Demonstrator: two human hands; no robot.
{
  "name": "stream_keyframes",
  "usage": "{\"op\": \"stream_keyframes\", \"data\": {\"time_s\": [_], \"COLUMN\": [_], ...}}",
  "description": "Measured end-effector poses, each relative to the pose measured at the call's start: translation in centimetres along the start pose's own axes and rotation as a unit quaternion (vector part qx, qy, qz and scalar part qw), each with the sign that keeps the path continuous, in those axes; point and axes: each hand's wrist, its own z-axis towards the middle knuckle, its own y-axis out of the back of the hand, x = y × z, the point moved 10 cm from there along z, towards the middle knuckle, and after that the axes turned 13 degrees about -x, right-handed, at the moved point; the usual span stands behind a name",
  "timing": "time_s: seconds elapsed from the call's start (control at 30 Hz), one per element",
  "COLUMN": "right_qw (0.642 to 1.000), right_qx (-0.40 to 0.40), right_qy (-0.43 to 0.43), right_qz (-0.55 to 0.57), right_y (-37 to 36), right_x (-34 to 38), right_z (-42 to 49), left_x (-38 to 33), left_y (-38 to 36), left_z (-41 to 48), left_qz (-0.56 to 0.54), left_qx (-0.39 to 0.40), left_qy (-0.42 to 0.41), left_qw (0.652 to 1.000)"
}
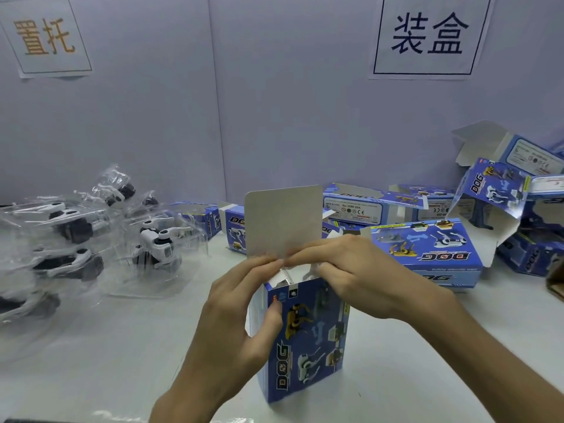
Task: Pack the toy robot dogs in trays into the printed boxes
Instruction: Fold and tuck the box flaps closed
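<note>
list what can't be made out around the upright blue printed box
Inside the upright blue printed cardboard box: head view, hidden by left hand, right hand and front wall.
Lowest of the clear plastic trays of white toy dogs: cut by left edge, blurred.
Label print on the flat blue box: too small.
The brown object: cut off by right edge.

White paper wall sign (427, 35) reading "装盒" in dark characters, second white paper sign (45, 36) at left reading "置托" in orange, upright blue printed cardboard box (308, 340) marked "DOG", blue box behind it (354, 206) labelled "No 5599-20A", "WARNING", CE
</note>
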Motion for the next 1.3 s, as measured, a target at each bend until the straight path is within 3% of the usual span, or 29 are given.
{"op": "stream_keyframes", "data": {"time_s": [0.13, 0.23, 0.3, 0.4, 0.5, 0.67, 0.73, 0.83, 1.0, 1.07, 1.23, 1.3], "right_qw": [0.997, 0.960, 0.911, 0.847, 0.791, 0.738, 0.730, 0.753, 0.851, 0.868, 0.838, 0.807], "right_qx": [-0.051, -0.265, -0.352, -0.348, -0.344, -0.406, -0.417, -0.417, -0.387, -0.351, -0.329, -0.305], "right_qy": [-0.036, -0.061, -0.152, -0.269, -0.289, -0.302, -0.295, -0.294, -0.238, -0.229, -0.248, -0.292], "right_qz": [0.048, 0.062, 0.150, 0.300, 0.415, 0.447, 0.453, 0.415, 0.265, 0.267, 0.359, 0.413], "right_y": [0.9, 3.9, 4.2, 1.8, 0.1, -1.3, -1.4, -1.3, -0.6, -1.2, -0.8, -1.8], "right_x": [-0.7, -1.8, -4.3, -7.1, -7.2, -7.1, -7.1, -7.0, -5.3, -5.2, -6.6, -7.6], "right_z": [0.2, -1.3, -3.0, -3.7, -3.1, -3.8, -3.8, -3.7, -3.5, -3.5, -3.3, -3.2], "left_x": [-1.3, -2.1, -2.6, -3.6, -4.4, -3.7, -3.3, -3.3, -3.5, -3.8, -5.1, -5.7], "left_y": [0.2, -0.2, -0.3, -1.1, -2.3, -3.4, -3.2, -3.2, -3.5, -3.5, -4.6, -5.4], "left_z": [1.1, 1.3, 1.4, 1.6, 1.9, 2.2, 2.2, 2.3, 2.9, 3.0, 2.6, 2.4], "left_qz": [0.086, 0.137, 0.163, 0.216, 0.268, 0.253, 0.223, 0.205, 0.226, 0.223, 0.257, 0.295], "left_qx": [0.033, 0.061, 0.070, 0.085, 0.101, 0.138, 0.135, 0.138, 0.139, 0.132, 0.114, 0.111], "left_qy": [-0.031, -0.044, -0.055, -0.093, -0.128, -0.111, -0.091, -0.089, -0.116, -0.113, -0.146, -0.165], "left_qw": [0.995, 0.988, 0.983, 0.968, 0.950, 0.951, 0.961, 0.965, 0.957, 0.959, 0.948, 0.935]}}
